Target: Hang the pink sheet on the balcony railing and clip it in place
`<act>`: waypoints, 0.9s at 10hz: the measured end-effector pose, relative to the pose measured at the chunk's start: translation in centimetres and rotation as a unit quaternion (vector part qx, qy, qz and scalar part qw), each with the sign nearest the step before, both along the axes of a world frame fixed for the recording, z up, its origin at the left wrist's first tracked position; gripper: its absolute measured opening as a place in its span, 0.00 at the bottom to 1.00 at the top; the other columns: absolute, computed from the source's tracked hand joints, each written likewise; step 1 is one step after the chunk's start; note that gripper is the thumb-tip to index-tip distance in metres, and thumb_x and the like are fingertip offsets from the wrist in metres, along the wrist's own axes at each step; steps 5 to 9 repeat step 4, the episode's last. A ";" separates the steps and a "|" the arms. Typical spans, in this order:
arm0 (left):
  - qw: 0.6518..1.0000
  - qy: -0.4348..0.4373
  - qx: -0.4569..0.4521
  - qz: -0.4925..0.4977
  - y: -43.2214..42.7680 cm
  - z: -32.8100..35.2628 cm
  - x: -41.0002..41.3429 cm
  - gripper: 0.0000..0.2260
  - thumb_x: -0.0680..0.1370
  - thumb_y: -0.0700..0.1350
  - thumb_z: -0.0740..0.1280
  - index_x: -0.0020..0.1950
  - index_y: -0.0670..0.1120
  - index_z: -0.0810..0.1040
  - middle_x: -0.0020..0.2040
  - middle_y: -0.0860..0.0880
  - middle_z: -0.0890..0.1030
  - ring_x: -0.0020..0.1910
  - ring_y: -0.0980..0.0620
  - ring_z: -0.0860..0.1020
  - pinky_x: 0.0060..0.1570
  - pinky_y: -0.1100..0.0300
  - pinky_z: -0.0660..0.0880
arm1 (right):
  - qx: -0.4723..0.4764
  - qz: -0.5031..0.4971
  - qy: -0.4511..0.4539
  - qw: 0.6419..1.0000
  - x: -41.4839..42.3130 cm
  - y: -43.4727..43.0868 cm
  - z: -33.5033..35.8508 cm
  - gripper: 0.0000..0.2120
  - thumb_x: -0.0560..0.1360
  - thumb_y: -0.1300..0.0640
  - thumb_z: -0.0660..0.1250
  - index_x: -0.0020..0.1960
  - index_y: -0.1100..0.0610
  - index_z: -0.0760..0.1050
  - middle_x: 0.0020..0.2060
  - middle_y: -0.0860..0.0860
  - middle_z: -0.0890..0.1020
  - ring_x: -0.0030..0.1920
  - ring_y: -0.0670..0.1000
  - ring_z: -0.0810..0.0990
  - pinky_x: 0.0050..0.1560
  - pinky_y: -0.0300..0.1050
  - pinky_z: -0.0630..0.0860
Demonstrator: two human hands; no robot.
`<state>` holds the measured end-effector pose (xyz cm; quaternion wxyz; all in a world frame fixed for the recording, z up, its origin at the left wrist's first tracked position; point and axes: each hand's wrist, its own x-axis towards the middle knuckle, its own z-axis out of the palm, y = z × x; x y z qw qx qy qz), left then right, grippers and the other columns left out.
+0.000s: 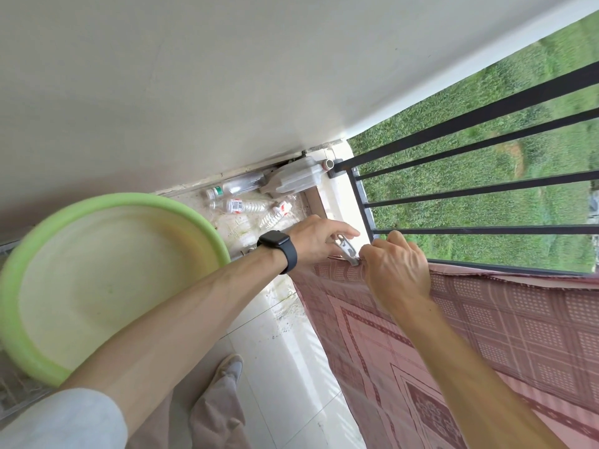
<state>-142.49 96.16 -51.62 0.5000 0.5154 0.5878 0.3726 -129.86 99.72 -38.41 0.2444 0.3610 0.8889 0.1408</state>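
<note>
We see the pink patterned cotton sheet (470, 335) draped over the top bar of the black metal balcony railing (486, 189), its checked and bordered face hanging down on the near side below both hands. The left hand (319, 241), with a black smartwatch (278, 249) on its wrist, pinches a small silver metal clip (347, 251) between thumb and fingers; the clip's tip meets the sheet's upper corner edge just where the right hand sits. The right hand (397, 270) is closed on that same corner of the sheet, fingers curled over the fabric and the rail beneath it, just beside the clip. We cannot tell whether the clip's jaws already bite the cloth or only touch it, since the two hands crowd that spot.

Left of the grip, under the left forearm, lies a large round pale green plastic tub (107, 286). Beyond the left hand, in the floor corner against the white wall (227, 76), several clear plastic bottles (241, 205) lie on their sides near a greyish plastic container (291, 179). Below the grip, a beige trouser leg and a light shoe (233, 367) stand on the white floor tiles (285, 367). Past the rails, beyond the right hand, there is green grass (470, 150).
</note>
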 end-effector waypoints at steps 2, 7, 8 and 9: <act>0.996 0.081 0.009 -0.023 0.1 1.9 -0.1 0.26 0.77 0.41 0.68 0.74 0.58 0.69 0.76 0.51 0.67 0.69 0.49 0.73 0.65 0.54 0.72 | -0.042 0.032 0.000 0.999 -0.5 0.0 0.2 0.02 0.76 0.60 0.71 0.49 0.56 0.81 0.39 0.49 0.82 0.46 0.52 0.77 0.45 0.47 0.75; 0.983 0.171 -0.059 0.001 -5.2 6.9 -1.6 0.25 0.79 0.43 0.63 0.75 0.58 0.66 0.73 0.49 0.72 0.70 0.47 0.70 0.61 0.55 0.71 | -0.096 0.032 0.066 0.993 0.4 -1.8 1.4 0.10 0.76 0.64 0.65 0.56 0.57 0.80 0.47 0.52 0.83 0.47 0.53 0.78 0.45 0.48 0.79; 0.983 0.171 -0.059 0.001 -5.2 6.9 -1.6 0.25 0.79 0.43 0.63 0.75 0.58 0.66 0.73 0.49 0.72 0.70 0.47 0.70 0.61 0.55 0.71 | -0.096 0.032 0.066 0.993 0.4 -1.8 1.4 0.10 0.76 0.64 0.65 0.56 0.57 0.80 0.47 0.52 0.83 0.47 0.53 0.78 0.45 0.48 0.79; 0.983 0.171 -0.059 0.001 -5.2 6.9 -1.6 0.25 0.79 0.43 0.63 0.75 0.58 0.66 0.73 0.49 0.72 0.70 0.47 0.70 0.61 0.55 0.71 | -0.096 0.032 0.066 0.993 0.4 -1.8 1.4 0.10 0.76 0.64 0.65 0.56 0.57 0.80 0.47 0.52 0.83 0.47 0.53 0.78 0.45 0.48 0.79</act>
